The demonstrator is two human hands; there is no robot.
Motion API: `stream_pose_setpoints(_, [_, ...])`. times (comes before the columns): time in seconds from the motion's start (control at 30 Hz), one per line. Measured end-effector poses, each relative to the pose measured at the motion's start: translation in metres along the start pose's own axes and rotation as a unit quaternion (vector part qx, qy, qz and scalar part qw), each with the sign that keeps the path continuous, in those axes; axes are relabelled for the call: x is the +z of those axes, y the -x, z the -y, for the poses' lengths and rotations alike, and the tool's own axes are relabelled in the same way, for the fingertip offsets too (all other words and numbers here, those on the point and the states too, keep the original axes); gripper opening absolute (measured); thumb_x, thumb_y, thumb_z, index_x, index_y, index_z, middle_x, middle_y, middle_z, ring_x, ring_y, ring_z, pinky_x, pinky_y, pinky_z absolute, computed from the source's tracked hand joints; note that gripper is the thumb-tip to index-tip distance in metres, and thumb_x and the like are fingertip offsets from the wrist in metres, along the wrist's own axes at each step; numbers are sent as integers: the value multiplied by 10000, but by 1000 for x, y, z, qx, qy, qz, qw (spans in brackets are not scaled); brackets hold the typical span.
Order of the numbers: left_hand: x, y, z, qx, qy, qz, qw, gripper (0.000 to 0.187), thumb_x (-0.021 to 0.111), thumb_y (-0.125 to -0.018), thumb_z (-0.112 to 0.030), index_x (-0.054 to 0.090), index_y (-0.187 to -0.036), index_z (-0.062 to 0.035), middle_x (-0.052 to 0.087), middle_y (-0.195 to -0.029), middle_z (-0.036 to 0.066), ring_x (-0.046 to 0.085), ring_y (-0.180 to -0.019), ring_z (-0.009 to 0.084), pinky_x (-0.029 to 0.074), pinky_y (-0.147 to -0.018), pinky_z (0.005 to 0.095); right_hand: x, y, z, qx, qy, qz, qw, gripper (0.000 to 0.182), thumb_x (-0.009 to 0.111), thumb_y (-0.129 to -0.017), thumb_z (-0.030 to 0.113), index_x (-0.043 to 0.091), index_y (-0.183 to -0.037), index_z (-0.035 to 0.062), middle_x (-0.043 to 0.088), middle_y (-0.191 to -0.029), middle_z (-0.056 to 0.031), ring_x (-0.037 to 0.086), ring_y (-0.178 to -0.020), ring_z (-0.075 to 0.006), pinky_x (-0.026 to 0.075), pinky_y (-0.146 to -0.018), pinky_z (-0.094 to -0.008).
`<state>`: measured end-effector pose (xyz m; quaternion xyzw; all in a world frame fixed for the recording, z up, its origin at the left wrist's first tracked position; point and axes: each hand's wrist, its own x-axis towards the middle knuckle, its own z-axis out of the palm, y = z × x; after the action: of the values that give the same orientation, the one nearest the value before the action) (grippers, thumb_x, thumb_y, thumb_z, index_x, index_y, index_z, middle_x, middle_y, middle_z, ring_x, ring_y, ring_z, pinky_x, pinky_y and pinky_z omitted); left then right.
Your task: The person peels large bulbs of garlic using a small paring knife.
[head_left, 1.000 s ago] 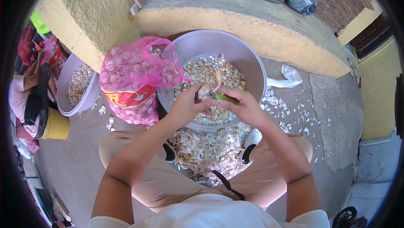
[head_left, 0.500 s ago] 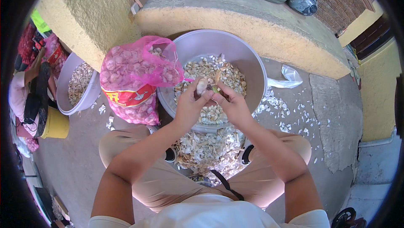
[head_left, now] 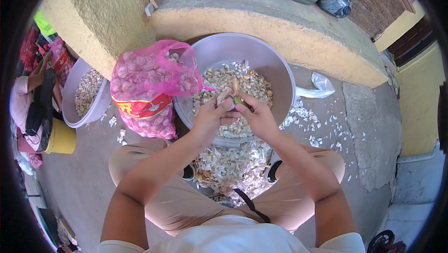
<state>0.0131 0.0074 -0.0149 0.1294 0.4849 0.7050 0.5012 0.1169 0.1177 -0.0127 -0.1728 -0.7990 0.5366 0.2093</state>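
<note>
Left hand [head_left: 208, 115]: a garlic bulb [head_left: 223, 97] is being gripped at the fingertips, probably for steadiness.
Right hand [head_left: 258, 116]: a green object [head_left: 237, 100] is being pinched beside the bulb.
Basin [head_left: 277, 68]: cloves [head_left: 254, 82] are being held beneath both hands, likely for easy catching.

One camera, worn on the head, looked forward and down past the white shirt [head_left: 233, 236] to the left hand [head_left: 208, 116] and right hand [head_left: 256, 115] near mid-view. Its wide, dark-rimmed view reached the ledge [head_left: 261, 23] beyond.
</note>
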Motion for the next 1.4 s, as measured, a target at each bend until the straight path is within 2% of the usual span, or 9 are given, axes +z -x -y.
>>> stream_pose_setpoints(0.17, [2,-3,12,37,6,-31,999,327,533,-858,-223,448,-1118,-44,557,-840,22,576,-732,100,498,-668,231,11,0,-4,139,-146,-7,979,360,511,-856,111,456,-1203,29,596,-937,-86,566,-826,-129,448,-736,-258])
stream_pose_setpoints(0.27, [6,-9,20,137,-37,-71,987,380,563,-837,-166,442,-1149,13,585,-856,59,587,-714,105,510,-637,250,13,-1,19,209,-233,-26,950,398,519,-858,123,423,-1233,34,587,-911,-81,555,-782,-108,445,-708,-227])
stream_pose_setpoints(0.37, [-3,-18,28,207,-200,-92,953,426,580,-816,-121,415,-1194,-12,600,-838,77,590,-704,103,507,-627,251,17,-1,26,227,-296,-64,926,403,512,-867,160,418,-1242,44,554,-801,-42,510,-672,-86,433,-583,-217])
stream_pose_setpoints(0.47, [6,-6,9,232,-346,-106,903,413,556,-834,-105,405,-1201,8,574,-881,68,563,-733,108,494,-660,257,6,-6,21,292,-315,-8,903,436,500,-876,210,380,-1269,62,478,-700,-10,433,-571,-71,375,-461,-217])
stream_pose_setpoints(0.67, [-6,-13,5,181,-253,-23,950,477,610,-799,-137,404,-1209,-5,595,-857,84,587,-672,111,499,-612,243,-26,-15,17,344,-407,115,839,481,496,-874,268,317,-1296,122,443,-677,-6,392,-516,-82,334,-411,-215])
stream_pose_setpoints(0.87, [-9,-8,-4,110,-156,29,981,498,601,-811,-161,383,-1220,19,561,-882,73,569,-643,112,511,-592,243,-37,-15,22,351,-452,167,803,324,491,-874,281,429,-1145,114,442,-676,-4,392,-515,-78,340,-418,-212])
stream_pose_setpoints(1.07, [-12,-6,-11,102,-156,60,981,493,594,-817,-170,382,-1214,32,543,-862,64,562,-650,109,514,-590,250,-45,-16,27,323,-416,187,829,298,467,-888,286,470,-1108,87,466,-681,-11,392,-516,-75,352,-440,-211])
stream_pose_setpoints(1.2, [-13,-6,-14,96,-169,76,978,498,593,-819,-178,377,-1215,32,540,-851,61,556,-642,101,503,-582,233,-46,-16,31,264,-289,179,902,341,460,-893,285,470,-1142,51,480,-679,-16,404,-526,-67,346,-447,-203])
stream_pose_setpoints(1.4, [-15,-7,-14,100,-212,86,968,491,594,-820,-197,383,-1201,31,541,-817,54,540,-621,83,464,-539,217,-42,-14,27,189,-175,160,953,387,524,-862,275,471,-1152,24,479,-667,1,407,-533,-52,344,-452,-203])
